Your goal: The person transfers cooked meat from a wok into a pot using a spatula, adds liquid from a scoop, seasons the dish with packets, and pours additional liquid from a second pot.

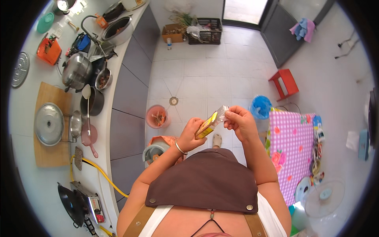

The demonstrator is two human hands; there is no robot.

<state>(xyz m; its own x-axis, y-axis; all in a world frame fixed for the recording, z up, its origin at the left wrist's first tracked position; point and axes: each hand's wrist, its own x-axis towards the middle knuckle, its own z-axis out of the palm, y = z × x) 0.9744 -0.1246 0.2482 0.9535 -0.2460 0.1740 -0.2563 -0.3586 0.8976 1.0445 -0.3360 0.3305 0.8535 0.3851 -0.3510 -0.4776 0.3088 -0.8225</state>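
Red stool [291, 83] near blue bucket [254, 112]; checked tablecloth [291, 144] (pink, rose-patterned); black crate [213, 38] holding, perhaps, plastic bag [195, 30].

Flr. [189, 75] w/ red stool [289, 81], blk. crate [214, 36], pink bkt. [150, 116]

We are in a kitchen: on the long surface [104, 132] we see a stove [93, 206], a black wok [70, 203], a steel pot [77, 72] and a wooden board [46, 155].
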